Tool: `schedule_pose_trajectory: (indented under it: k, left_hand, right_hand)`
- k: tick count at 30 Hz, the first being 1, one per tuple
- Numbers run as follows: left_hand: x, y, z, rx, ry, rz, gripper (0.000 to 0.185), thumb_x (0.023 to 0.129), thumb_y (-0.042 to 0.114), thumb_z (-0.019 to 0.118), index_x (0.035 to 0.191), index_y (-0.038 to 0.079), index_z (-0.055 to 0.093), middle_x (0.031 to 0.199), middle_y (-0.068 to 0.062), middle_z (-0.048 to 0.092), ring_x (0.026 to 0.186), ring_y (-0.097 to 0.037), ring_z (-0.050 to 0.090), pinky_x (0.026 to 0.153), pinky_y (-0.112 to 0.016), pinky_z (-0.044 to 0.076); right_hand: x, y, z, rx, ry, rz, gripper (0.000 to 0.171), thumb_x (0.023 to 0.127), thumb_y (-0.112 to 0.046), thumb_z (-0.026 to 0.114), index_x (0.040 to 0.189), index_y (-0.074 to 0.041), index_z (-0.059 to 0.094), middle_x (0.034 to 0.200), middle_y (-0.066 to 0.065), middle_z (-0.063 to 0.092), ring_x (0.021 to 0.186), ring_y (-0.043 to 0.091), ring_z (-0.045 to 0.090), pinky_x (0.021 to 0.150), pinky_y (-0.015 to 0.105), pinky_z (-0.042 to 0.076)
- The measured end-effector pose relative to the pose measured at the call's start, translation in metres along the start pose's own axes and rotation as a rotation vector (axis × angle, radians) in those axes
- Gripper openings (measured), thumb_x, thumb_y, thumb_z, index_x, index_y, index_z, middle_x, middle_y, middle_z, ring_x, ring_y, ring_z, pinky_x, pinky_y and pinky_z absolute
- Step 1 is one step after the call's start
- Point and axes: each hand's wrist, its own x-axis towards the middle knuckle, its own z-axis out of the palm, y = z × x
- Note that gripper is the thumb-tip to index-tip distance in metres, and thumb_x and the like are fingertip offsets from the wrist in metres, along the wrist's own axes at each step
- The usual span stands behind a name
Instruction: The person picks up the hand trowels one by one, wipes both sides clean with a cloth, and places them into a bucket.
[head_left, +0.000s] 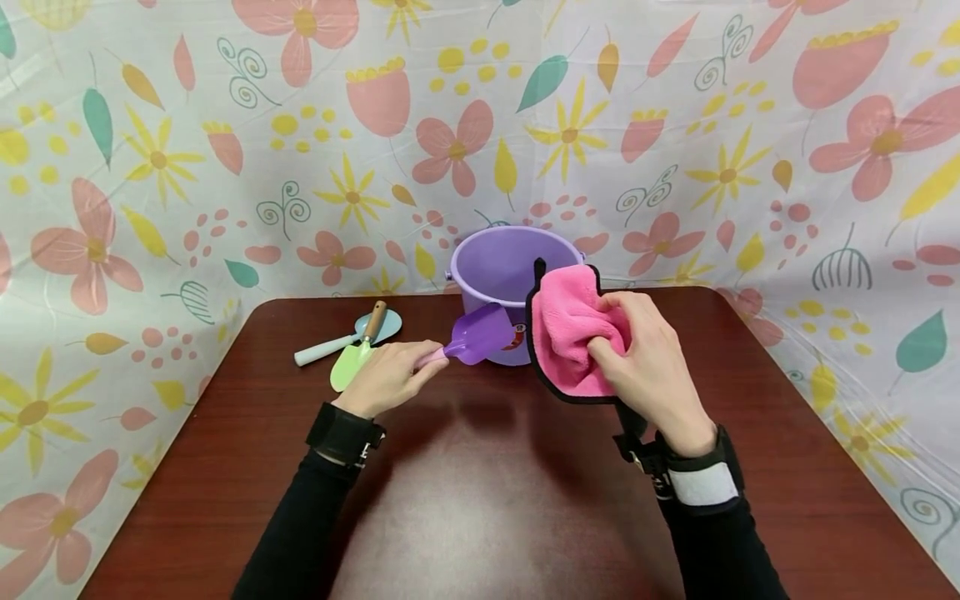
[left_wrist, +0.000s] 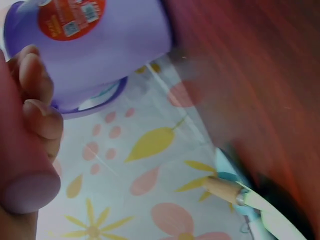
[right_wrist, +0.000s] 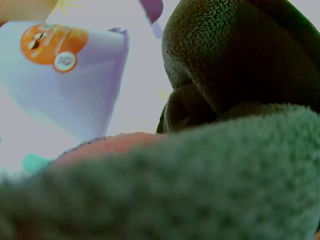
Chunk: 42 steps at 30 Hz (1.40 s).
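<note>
My left hand [head_left: 386,377] grips the pink handle of a small toy shovel [head_left: 483,333] with a purple blade, held over the table in front of the bucket. The handle's rounded end [left_wrist: 30,192] shows in the left wrist view. Between the thumb and fingers of my right hand [head_left: 656,367], a pink plush cloth [head_left: 570,325] with black edging is bunched. In the right wrist view the cloth [right_wrist: 200,185] looks grey-green and hides the right fingers. Partly behind the shovel and cloth stands a purple bucket [head_left: 474,293] with a sticker on its side.
A green trowel [head_left: 347,367] with a wooden handle lies across a light blue shovel [head_left: 387,326] with a pale handle, left of the bucket. The brown table [head_left: 465,500] backs onto a flower-printed curtain [head_left: 465,75].
</note>
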Motion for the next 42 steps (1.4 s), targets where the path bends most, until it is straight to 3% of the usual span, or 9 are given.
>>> schedule_pose_trajectory:
  k: [6, 13, 21, 31, 42]
  left_hand:
    - [0.01, 0.013, -0.005, 0.028, -0.025, 0.0, 0.02, 0.1, 0.038, 0.056, 0.085, 0.025, 0.057, 0.066, 0.012, 0.041, 0.063, -0.007, 0.047, 0.058, -0.028, 0.038]
    - [0.019, 0.025, -0.01, 0.038, -0.053, -0.037, 0.03, 0.1, 0.042, 0.054, 0.076, 0.024, 0.052, 0.062, 0.012, 0.029, 0.058, -0.008, 0.041, 0.053, -0.029, 0.033]
    - [0.029, 0.036, -0.013, 0.019, -0.035, -0.083, 0.027, 0.099, 0.038, 0.056, 0.076, 0.023, 0.053, 0.061, 0.012, 0.028, 0.057, -0.006, 0.039, 0.051, -0.027, 0.031]
    - [0.033, 0.048, -0.013, 0.067, -0.011, -0.119, 0.025, 0.099, 0.037, 0.057, 0.081, 0.019, 0.06, 0.059, 0.009, 0.029, 0.056, -0.011, 0.042, 0.051, -0.029, 0.034]
    - [0.035, 0.055, -0.012, 0.111, 0.033, -0.13, 0.031, 0.099, 0.035, 0.056, 0.073, 0.02, 0.052, 0.056, 0.007, 0.034, 0.054, -0.011, 0.043, 0.048, -0.029, 0.034]
  right_hand:
    - [0.006, -0.006, 0.01, 0.038, 0.012, -0.044, 0.031, 0.078, -0.003, 0.059, 0.109, -0.003, 0.061, 0.109, 0.009, 0.058, 0.096, 0.021, 0.052, 0.079, 0.035, 0.039]
    - [0.013, -0.015, 0.025, 0.076, 0.011, -0.078, 0.029, 0.08, -0.006, 0.061, 0.109, -0.003, 0.061, 0.111, 0.009, 0.058, 0.1, 0.022, 0.052, 0.082, 0.036, 0.041]
    - [0.018, -0.018, 0.044, 0.092, -0.01, -0.107, 0.029, 0.08, -0.006, 0.061, 0.109, -0.005, 0.061, 0.111, 0.009, 0.058, 0.099, 0.022, 0.053, 0.081, 0.036, 0.042]
    - [0.018, -0.018, 0.058, 0.007, -0.055, -0.048, 0.032, 0.08, -0.013, 0.062, 0.112, -0.011, 0.062, 0.122, 0.007, 0.057, 0.106, 0.027, 0.051, 0.079, 0.044, 0.044]
    - [0.015, -0.018, 0.073, -0.085, -0.071, -0.051, 0.043, 0.082, -0.021, 0.076, 0.122, -0.015, 0.063, 0.132, 0.007, 0.053, 0.11, 0.029, 0.047, 0.063, 0.056, 0.05]
